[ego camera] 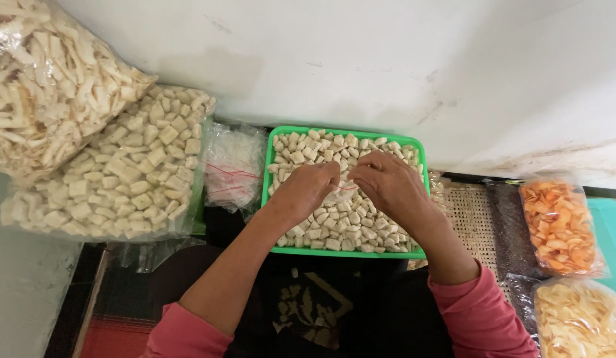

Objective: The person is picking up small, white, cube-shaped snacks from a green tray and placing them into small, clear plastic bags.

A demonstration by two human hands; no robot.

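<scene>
Pink sleeves (484, 318) lie nearest, both forearms reaching forward over the dark lap. Beyond them the left hand (305, 189) and right hand (391, 185) meet, fingers pinched on a small clear plastic bag (340, 191) stretched between them, equally near each. It hovers directly over the green tray (275, 199) of pale square crackers (334, 232).

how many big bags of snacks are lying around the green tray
5: strips bag top left, cubes bag beneath it, orange chips bag, dark bag and pale chips bag right. Others may lie out of frame.

Head camera looks steeply down, close above the tray (275, 166).
</scene>
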